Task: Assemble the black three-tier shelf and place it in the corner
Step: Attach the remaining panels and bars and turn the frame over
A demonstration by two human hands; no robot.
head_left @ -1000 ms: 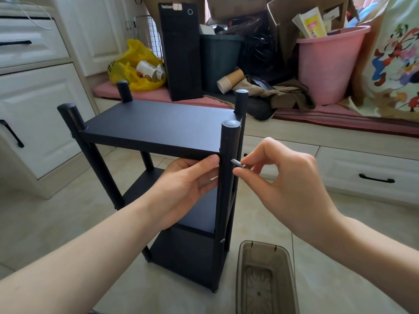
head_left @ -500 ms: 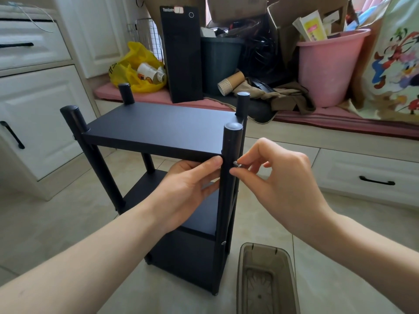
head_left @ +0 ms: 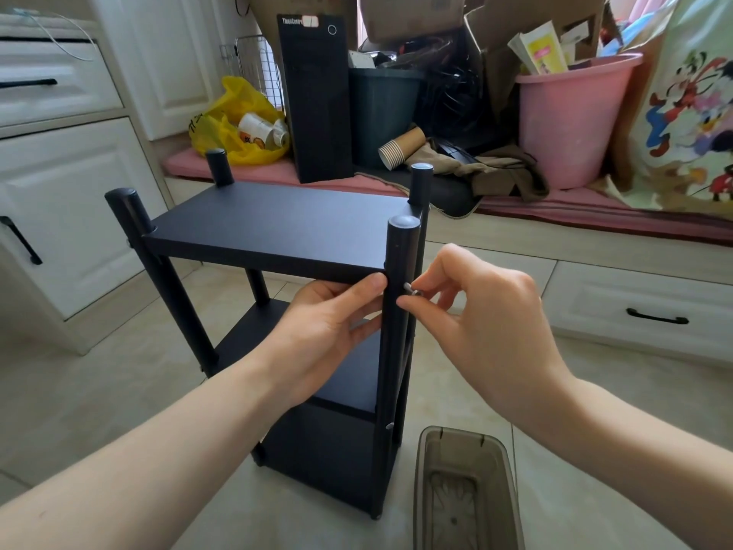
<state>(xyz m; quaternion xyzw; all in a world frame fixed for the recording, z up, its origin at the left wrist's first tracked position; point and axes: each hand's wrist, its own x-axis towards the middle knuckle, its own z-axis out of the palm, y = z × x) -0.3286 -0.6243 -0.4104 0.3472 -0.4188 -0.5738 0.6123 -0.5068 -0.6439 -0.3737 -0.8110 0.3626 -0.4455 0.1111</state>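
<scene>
The shelf [head_left: 269, 228] was matt black all over, and the screw [head_left: 410, 289] silver. The floor [head_left: 99, 391] was pale beige tile. The cabinets [head_left: 71, 216] were white with black handles [head_left: 657, 320]. The cushion [head_left: 595, 208] and bucket [head_left: 567, 125] were pink, the tower [head_left: 317, 113] black, the bin [head_left: 380, 113] dark green, the bag [head_left: 238, 125] yellow, the cups [head_left: 400, 146] brown, the cloth [head_left: 496, 172] olive-brown. The hanging [head_left: 694, 113] bore bright cartoon figures on cream. The tray [head_left: 464, 490] was smoky see-through brown.

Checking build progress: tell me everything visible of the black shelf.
The black shelf stands upright on the tiled floor: three matte boards between four round posts, whose capped tops rise above the top board. The left hand holds the top board's near right corner; the right hand pinches a small silver screw against the near right post, about level with that board. Another screw head shows lower on that post.
</scene>
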